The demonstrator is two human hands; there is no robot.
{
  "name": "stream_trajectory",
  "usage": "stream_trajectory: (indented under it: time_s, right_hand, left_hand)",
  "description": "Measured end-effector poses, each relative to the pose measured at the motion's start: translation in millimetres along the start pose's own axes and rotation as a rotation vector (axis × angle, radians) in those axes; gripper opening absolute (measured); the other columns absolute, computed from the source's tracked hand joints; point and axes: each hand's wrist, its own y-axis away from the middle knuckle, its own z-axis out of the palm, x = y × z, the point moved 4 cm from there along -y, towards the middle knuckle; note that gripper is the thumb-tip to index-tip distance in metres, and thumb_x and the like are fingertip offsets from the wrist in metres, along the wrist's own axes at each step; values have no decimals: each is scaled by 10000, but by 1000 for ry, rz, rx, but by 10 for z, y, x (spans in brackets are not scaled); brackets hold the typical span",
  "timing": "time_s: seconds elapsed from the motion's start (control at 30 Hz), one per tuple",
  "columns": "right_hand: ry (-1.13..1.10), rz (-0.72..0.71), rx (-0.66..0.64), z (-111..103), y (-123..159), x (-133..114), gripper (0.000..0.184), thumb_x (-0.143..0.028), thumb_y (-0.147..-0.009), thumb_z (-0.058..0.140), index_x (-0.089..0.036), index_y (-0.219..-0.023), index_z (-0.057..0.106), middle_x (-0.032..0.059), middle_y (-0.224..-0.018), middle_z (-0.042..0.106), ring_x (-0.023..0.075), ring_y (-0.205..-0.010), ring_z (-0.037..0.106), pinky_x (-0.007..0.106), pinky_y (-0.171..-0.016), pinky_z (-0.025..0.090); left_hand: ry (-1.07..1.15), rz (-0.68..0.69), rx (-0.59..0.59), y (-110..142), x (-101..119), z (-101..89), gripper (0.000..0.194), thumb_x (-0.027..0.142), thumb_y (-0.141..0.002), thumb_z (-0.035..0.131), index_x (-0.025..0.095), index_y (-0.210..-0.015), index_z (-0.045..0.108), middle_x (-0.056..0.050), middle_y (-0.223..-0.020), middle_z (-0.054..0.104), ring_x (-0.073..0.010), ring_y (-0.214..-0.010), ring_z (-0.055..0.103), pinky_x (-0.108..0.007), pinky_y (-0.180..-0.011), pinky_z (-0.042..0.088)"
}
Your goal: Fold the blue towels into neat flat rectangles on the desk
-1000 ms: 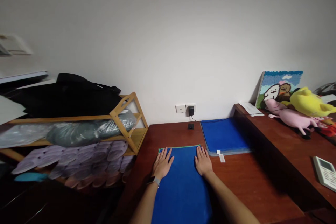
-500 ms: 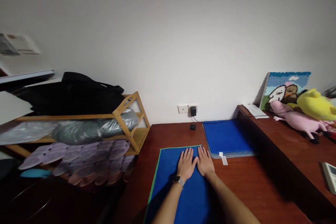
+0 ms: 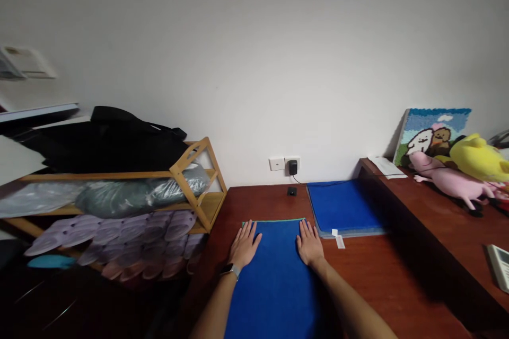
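A blue cloth with a green edge [image 3: 274, 275] lies flat on the reddish-brown table [image 3: 377, 275] in front of me. My left hand [image 3: 244, 246] rests palm down on the cloth's far left corner, fingers spread. My right hand [image 3: 308, 243] lies flat on its far right corner, fingers stretched out. Neither hand holds anything. A watch sits on my left wrist.
A stack of folded blue cloths [image 3: 344, 207] lies to the right near the wall socket with a plug [image 3: 292, 167]. A wooden rack [image 3: 191, 185] with slippers and bags stands at left. Plush toys [image 3: 457, 177], a picture and a remote [image 3: 503, 265] sit on the raised ledge at right.
Half a second ago both hands were together at the cloth's far right. My left hand has slid left across the cloth to its left corner; my right hand stayed put.
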Motion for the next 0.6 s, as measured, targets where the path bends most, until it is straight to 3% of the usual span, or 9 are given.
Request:
stream_trajectory:
  time_s: [0.13, 0.23, 0.33, 0.47, 0.6]
  right_hand:
    - [18, 19, -55, -69, -34, -20, 660, -393, -1033, 159, -132, -1638, 127, 13, -1704, 61, 196, -1588, 54, 409, -1283, 9]
    - [1, 45, -55, -128, 52, -26, 653, -387, -1036, 149, -137, -1638, 116, -5, -1703, 53, 195, -1588, 52, 401, -1285, 31]
    - [-27, 67, 6, -97, 256, -34, 647, -394, -1041, 129, -146, -1638, 116, -16, -1702, 59, 190, -1588, 35, 402, -1287, 40]
    - [-13, 63, -1, 62, 498, -81, 648, -383, -1035, 147, -132, -1633, 133, 0, -1699, 72, 202, -1588, 41, 422, -1287, 30]
    - [15, 49, -10, 110, 543, -115, 645, -376, -1030, 157, -139, -1630, 162, 3, -1698, 75, 207, -1588, 28, 431, -1285, 16]
  left_hand:
    - [-1, -3, -5, -14, 37, -81, 720, 591, -1049, 199, 152, -1607, 321, -116, -1681, 273, -255, -1564, 236, -483, -1271, 209]
    - [-4, -3, 54, 86, 203, -183, 715, 559, -1059, 189, 111, -1598, 330, -135, -1670, 300, -248, -1564, 237, -472, -1282, 191]
    - [33, 102, 108, 290, 626, -170, 694, 542, -1069, 171, 124, -1607, 309, -113, -1673, 300, -229, -1564, 237, -462, -1288, 202]
    - [78, 267, 89, 555, 1318, 18, 656, 533, -1073, 210, 187, -1628, 257, -80, -1683, 285, -226, -1563, 242, -463, -1282, 244]
    - [93, 286, 34, 606, 1624, 110, 644, 532, -1075, 195, 209, -1629, 254, -68, -1676, 307, -220, -1560, 252, -467, -1280, 250]
